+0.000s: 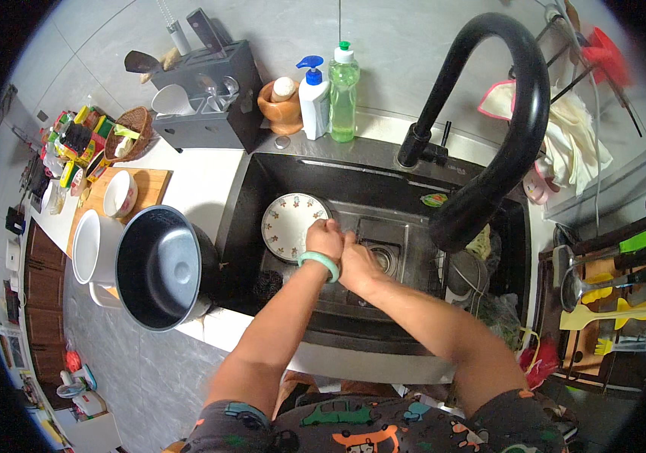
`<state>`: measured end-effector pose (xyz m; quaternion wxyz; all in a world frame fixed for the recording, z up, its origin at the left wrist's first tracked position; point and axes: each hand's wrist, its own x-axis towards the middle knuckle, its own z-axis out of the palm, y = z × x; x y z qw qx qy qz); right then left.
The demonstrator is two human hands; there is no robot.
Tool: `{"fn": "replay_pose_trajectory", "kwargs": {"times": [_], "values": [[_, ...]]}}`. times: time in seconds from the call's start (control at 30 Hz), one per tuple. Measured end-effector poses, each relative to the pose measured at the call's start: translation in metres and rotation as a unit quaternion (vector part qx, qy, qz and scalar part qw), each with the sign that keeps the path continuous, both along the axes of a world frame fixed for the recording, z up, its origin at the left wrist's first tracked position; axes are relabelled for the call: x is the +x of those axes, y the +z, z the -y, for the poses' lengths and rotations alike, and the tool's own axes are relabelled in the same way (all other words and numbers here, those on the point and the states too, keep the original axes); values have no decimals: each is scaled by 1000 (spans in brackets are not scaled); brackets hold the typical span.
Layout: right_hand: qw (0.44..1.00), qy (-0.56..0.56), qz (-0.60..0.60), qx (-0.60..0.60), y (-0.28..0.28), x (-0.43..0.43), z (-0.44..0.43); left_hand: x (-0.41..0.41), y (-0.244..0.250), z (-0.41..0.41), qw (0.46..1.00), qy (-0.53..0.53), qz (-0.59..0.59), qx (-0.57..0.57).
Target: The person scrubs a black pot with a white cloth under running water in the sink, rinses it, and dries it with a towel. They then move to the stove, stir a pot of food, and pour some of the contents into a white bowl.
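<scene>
Over the black sink point(323, 334), my left hand point(324, 240) and my right hand point(358, 265) are close together, their fingers curled toward each other. Whether anything small is between them is hidden. A pale green bangle point(319, 263) circles my left wrist. A white plate point(286, 226) with a floral rim rests at the sink's left side; my left hand overlaps its right edge in the picture. Just right of my right hand, the round drain point(382, 259) shows partly. A dark scrubber point(268, 283) sits below the plate.
A black faucet point(532, 107) arches over the sink's right side, near a strainer point(464, 274). Left of the sink stand a deep dark pot point(161, 272), a white container point(89, 246) and a bowl point(120, 194). Behind are a green detergent bottle point(344, 96) and a pump bottle point(314, 107).
</scene>
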<state>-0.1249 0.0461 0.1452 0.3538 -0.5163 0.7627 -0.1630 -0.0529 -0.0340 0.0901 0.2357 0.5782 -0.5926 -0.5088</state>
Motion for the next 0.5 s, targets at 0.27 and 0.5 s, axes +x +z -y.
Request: {"fn": "replay_pose_trajectory", "kwargs": {"times": [0.27, 0.5], "values": [[915, -1, 386, 119, 16, -23, -7, 17, 69, 0, 951, -208, -199, 116], [310, 107, 942, 66, 41, 8, -35, 31, 144, -9, 697, -421, -544, 201]]}}
